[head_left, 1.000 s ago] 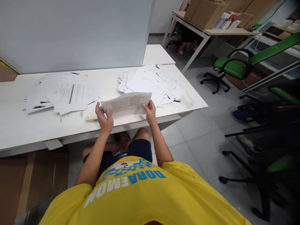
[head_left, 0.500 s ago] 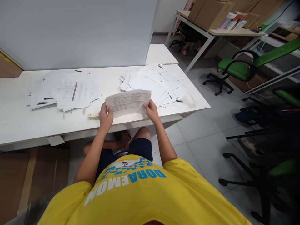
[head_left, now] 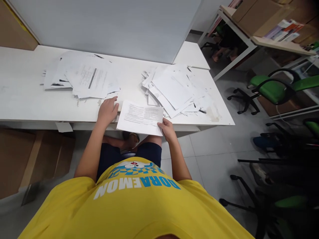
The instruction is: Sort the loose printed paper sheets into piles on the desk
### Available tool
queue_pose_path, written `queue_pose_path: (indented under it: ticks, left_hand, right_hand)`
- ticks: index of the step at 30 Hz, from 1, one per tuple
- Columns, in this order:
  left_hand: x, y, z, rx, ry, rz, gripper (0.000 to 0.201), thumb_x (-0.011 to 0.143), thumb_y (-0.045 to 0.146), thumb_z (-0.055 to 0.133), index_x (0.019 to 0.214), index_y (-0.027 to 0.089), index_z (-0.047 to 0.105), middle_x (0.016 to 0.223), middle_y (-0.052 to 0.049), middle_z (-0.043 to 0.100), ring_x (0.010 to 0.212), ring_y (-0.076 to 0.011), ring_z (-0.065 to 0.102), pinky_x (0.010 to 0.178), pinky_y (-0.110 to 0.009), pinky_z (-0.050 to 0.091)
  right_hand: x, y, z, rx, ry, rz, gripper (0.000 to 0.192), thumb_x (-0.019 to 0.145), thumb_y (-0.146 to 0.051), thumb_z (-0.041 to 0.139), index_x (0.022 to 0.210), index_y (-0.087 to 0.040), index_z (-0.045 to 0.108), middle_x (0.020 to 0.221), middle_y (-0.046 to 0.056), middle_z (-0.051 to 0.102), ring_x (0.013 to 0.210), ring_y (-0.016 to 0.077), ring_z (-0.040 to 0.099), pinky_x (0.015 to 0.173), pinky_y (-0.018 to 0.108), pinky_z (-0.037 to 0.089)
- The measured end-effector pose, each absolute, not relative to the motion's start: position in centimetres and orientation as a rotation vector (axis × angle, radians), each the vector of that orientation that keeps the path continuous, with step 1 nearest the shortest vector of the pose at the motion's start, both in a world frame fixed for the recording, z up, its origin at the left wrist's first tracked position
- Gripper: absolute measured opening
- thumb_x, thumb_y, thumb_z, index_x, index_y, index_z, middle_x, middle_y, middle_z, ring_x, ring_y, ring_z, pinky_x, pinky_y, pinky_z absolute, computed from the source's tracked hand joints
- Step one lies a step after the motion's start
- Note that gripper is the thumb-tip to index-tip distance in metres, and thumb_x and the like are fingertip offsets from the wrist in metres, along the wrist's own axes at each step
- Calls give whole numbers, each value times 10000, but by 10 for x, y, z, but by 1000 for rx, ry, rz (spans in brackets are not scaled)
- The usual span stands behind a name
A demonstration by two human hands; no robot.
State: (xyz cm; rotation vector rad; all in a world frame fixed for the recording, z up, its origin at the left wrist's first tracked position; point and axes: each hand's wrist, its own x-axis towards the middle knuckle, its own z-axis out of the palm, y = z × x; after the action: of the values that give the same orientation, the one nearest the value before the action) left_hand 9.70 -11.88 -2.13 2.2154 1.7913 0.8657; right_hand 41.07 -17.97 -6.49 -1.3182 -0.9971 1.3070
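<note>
Head view, looking down over a yellow shirt (head_left: 139, 205) at a white desk (head_left: 22, 99). Right hand (head_left: 168, 130) at the near desk edge, fingers pinched together on the lower right corner of a printed sheet (head_left: 141, 118). Sheet lying nearly flat, its far part over the desk, its near edge hanging just past the desk edge above the knees. Left hand (head_left: 107, 110) off the sheet, just left of it, resting palm down on the desk with fingers loosely spread, holding nothing; fingertips touching or nearly touching a thin cream strip (head_left: 119, 107) poking out beside the sheet, contact too small to tell. Beyond the left hand, a loose left pile (head_left: 82, 78) of papers, one top page showing a dark bar. Beyond the sheet and to the right, a right pile (head_left: 174, 89) of fanned white pages, its near edge just beside the sheet's far corner. Grey partition (head_left: 112, 26) standing along the far side of the desk. To the right on the floor, a green chair (head_left: 271, 89); farther back, another table with cardboard boxes (head_left: 254, 16) and books.
</note>
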Motion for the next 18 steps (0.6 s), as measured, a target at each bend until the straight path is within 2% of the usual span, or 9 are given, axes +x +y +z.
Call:
queue_pose_path:
  ticks: [6,12,18]
  left_hand:
    - [102,-120,-29,2242,1844,773,512,994,364,267,1231,148,667,1245,-138,689,1193,-298,585,1028,-463,421]
    - [102,-118,-31,2251,1854,780,518,992,354,266,1204,139,687,1207,-133,706,1156,-304,594,1000,-458,423]
    - [102,-118,-35,2250,1865,795,530,1003,372,247,1202,157,689,1209,-130,704,1157,-306,579,997,-465,412]
  right_hand:
    - [414,-193,-62,-1466,-1005,1227,427,646,-359,656,1030,-176,698,988,74,760,954,280,663,886,447,507]
    - [416,-200,-62,-1572,-1039,1140,357,663,-347,607,970,-183,688,868,42,737,863,265,650,831,424,516]
    - [408,-203,-55,-1510,-1001,1168,349,677,-353,597,975,-189,675,914,42,736,871,253,645,835,399,506]
